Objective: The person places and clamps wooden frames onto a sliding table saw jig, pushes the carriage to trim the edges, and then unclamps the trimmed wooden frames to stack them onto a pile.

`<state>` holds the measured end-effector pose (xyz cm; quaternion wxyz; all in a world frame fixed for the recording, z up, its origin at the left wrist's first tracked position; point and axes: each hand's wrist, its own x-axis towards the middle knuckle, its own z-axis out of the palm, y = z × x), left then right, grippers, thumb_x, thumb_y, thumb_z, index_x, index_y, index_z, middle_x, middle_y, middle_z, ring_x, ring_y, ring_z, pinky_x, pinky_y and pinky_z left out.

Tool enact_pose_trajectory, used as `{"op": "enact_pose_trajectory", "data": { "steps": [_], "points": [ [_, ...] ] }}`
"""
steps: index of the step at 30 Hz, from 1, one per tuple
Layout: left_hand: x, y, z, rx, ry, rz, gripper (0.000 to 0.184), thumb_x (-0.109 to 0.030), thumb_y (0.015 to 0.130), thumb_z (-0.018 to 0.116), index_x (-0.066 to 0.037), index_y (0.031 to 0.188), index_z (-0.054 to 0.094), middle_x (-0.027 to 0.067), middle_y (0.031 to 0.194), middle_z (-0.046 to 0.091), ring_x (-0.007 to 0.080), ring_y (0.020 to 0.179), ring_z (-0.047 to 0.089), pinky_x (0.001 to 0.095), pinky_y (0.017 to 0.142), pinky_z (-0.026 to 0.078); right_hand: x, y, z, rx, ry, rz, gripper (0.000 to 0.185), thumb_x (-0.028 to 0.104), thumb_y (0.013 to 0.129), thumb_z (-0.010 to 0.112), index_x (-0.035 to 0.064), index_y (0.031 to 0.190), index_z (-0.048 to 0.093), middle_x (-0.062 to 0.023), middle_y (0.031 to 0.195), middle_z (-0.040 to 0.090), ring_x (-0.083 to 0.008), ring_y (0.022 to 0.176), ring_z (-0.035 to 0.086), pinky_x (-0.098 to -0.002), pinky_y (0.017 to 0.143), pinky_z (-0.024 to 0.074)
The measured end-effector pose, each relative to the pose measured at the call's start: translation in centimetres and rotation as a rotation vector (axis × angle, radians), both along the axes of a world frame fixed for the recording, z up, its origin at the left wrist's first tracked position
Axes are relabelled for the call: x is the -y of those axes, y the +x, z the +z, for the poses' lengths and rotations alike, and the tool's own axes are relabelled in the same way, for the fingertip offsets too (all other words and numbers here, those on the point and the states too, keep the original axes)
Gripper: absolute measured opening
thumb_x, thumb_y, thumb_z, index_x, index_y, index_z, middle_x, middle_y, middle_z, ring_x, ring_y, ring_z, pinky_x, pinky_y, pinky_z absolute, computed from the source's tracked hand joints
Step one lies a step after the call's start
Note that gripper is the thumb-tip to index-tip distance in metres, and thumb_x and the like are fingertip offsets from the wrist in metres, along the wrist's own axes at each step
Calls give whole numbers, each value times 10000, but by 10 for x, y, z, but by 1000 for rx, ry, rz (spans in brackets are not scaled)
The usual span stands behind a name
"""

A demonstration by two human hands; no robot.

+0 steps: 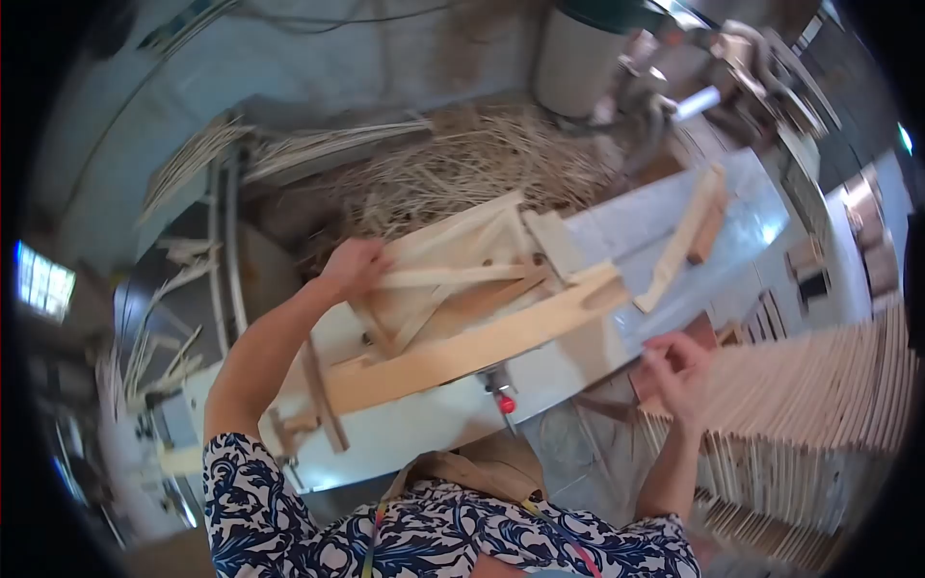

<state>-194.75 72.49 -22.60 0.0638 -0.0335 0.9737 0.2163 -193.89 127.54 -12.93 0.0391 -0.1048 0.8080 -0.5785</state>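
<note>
My left hand [356,268] is closed at the left end of a pale wooden strip [462,276], which lies across a wooden frame-like jig [472,226] on the metal machine table. A thick curved wooden piece [482,342] runs along the jig's near side. Off the table's near right edge is my right hand [679,371], its fingers loosely bent and apart with nothing visible in them. It is close to a large stack of thin wooden pieces [809,385].
The pale machine table [424,424] has a red knob [507,405] at its near edge. A long wooden piece with a handle-like block [708,212] lies on its right part. Behind are a heap of wood offcuts [482,164] and a large bin [583,63]. Metal rails [226,250] stand left.
</note>
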Motion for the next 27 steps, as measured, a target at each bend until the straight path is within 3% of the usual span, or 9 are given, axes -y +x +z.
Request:
{"op": "enact_pose_trajectory", "data": {
  "steps": [3, 7, 10, 14, 16, 19, 21, 23, 27],
  "points": [
    [19, 46, 94, -258, -229, 154, 269, -300, 935, 661, -36, 912, 613, 241, 846, 684, 454, 887, 658, 542, 737, 531, 80, -51, 47, -123, 26, 164, 164, 138, 995, 655, -18, 1019, 700, -6, 772, 652, -74, 718, 609, -235, 669, 485],
    [68, 146, 190, -641, -147, 476, 310, -333, 944, 671, -29, 883, 652, 245, 893, 691, 437, 896, 667, 515, 740, 513, 249, -90, 61, -339, 125, 517, 320, 203, 1010, 660, -12, 1247, 647, -28, 905, 673, -96, 808, 615, -247, 741, 498],
    [77, 226, 216, -771, 18, 720, 393, -347, 947, 711, 40, 987, 650, 246, 860, 667, 390, 782, 640, 416, 719, 508, 414, -44, 96, -114, -255, 650, 419, 271, 1008, 677, -3, 1320, 618, -26, 927, 658, -94, 810, 591, -253, 777, 496],
    [91, 352, 213, -940, 150, 874, 302, -280, 971, 707, 14, 1035, 689, 128, 845, 707, 198, 771, 650, 310, 740, 516, 560, 43, 141, -62, -518, 825, 382, 263, 998, 686, 0, 1271, 642, -54, 948, 676, -95, 825, 607, -277, 779, 513],
    [86, 448, 196, -1125, -22, 1043, 219, -203, 953, 741, 7, 915, 689, 85, 757, 695, 129, 711, 645, 285, 660, 510, 615, 61, 124, -254, -216, 974, 344, 236, 984, 690, 12, 1242, 655, -71, 993, 693, -109, 867, 634, -307, 798, 528],
    [39, 541, 123, -943, 50, 1360, 238, -206, 915, 781, 4, 883, 675, 80, 723, 681, 135, 671, 652, 281, 640, 513, 670, 116, 69, -238, 50, 1063, 300, 170, 947, 691, 28, 1209, 664, -111, 1035, 726, -182, 928, 681, -368, 840, 545],
    [2, 540, 90, -804, 139, 1348, 238, -208, 881, 807, -10, 881, 675, 80, 780, 689, 165, 675, 662, 289, 620, 518, 711, 129, 7, -395, 276, 1184, 339, 162, 922, 695, 28, 1230, 655, -175, 1056, 732, -289, 972, 708, -404, 880, 540],
    [-12, 517, 73, -785, 177, 1317, 232, -204, 863, 818, -20, 880, 677, 81, 804, 686, 189, 672, 665, 296, 607, 520, 746, 135, -66, -560, 378, 1297, 291, 175, 918, 713, 17, 1160, 684, -167, 959, 719, -257, 888, 687, -387, 824, 537],
    [-13, 502, 59, -625, -46, 1298, 190, -127, 820, 829, -34, 879, 674, 89, 796, 648, 229, 658, 653, 319, 571, 520, 774, 146, -147, -430, 377, 1488, 335, 210, 925, 716, 24, 1201, 687, -212, 1038, 721, -324, 978, 705, -402, 880, 537]
  ]
}}
